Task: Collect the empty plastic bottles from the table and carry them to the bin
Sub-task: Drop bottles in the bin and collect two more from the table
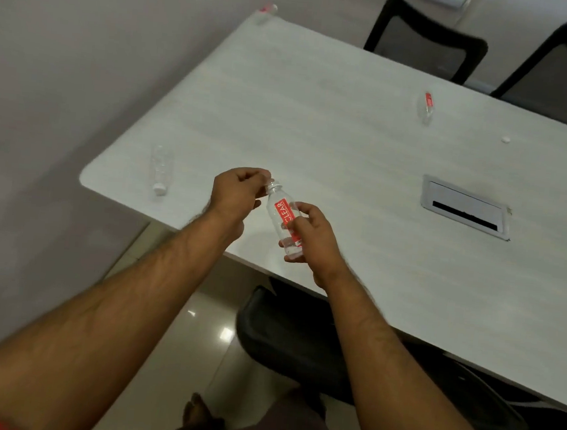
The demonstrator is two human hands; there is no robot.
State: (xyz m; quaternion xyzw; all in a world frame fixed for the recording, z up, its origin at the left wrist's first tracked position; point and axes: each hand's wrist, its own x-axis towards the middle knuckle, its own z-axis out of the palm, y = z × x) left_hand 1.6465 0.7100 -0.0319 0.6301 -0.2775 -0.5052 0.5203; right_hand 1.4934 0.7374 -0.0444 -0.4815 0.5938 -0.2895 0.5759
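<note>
My right hand (311, 237) grips a small clear bottle with a red label (281, 216) by its lower half, tilted, above the near edge of the white table (316, 132). At the bottle's neck, the closed fingers of my left hand (235, 197) pinch its top; whether a cap is in them is hidden. An unlabelled clear bottle with a white cap (160, 171) lies near the table's left corner. A red-labelled bottle (427, 107) lies toward the far right. Another red-labelled one (267, 11) sits at the far corner.
A loose white cap (505, 139) lies on the table at the right. A grey cable hatch (466, 206) is set into the tabletop. Two black chairs (427, 39) stand behind the table, and another black chair (299, 332) is tucked under the near edge. No bin is in view.
</note>
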